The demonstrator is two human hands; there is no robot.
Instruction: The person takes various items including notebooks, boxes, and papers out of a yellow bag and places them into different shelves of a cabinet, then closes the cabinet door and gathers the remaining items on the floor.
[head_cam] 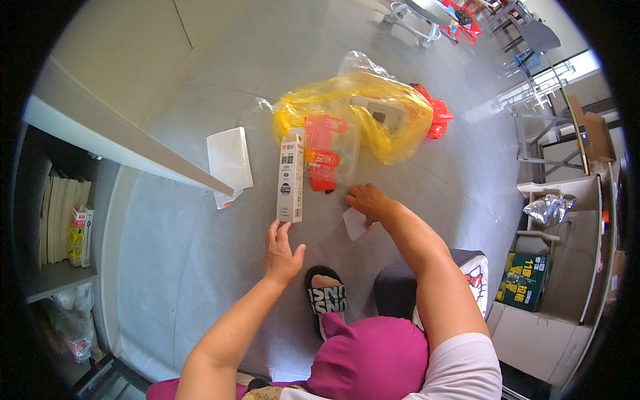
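A long white printed carton (pixel 290 180) lies on the grey tiled floor. Its near end is by the fingertips of my left hand (pixel 282 252), whose fingers are spread and hold nothing. Farther right, my right hand (pixel 370 202) reaches down to the floor over a small white piece of paper (pixel 355 225); whether it grips the paper is hidden. Beyond both hands spreads a yellow plastic bag (pixel 400 145), with a white boxy item (pixel 392 112) seen through it. Red printed strips (pixel 322 175) and a transparent plastic package (pixel 348 155) lie beside the carton.
To the left are a flat white packet (pixel 229 155) and a shelf (pixel 65 282) holding books. A red plastic bag (pixel 440 117) lies behind the yellow one. A dark stool (pixel 397 285) stands by my right arm, with a green carton (pixel 522 282) in the cabinet beyond.
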